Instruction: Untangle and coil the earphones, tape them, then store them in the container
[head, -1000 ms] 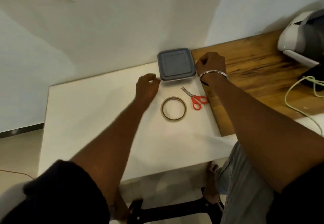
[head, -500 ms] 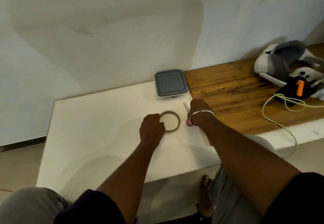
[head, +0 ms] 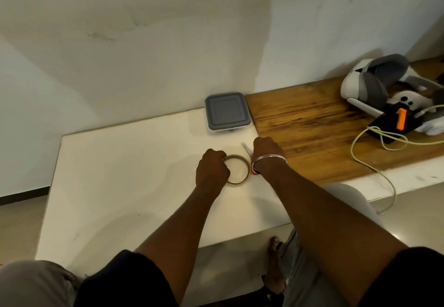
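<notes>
Reaching down from the container at the back of the white table, now settled on the tools in front of it. Left hand curled over the near-left rim of the tape roll, fingers closed on it. Right hand covering the red-handled scissors; cannot tell whether actually gripped. Container lid on, just behind both hands. No earphones visible anywhere, so likely wrapping up or clearing away.
</notes>
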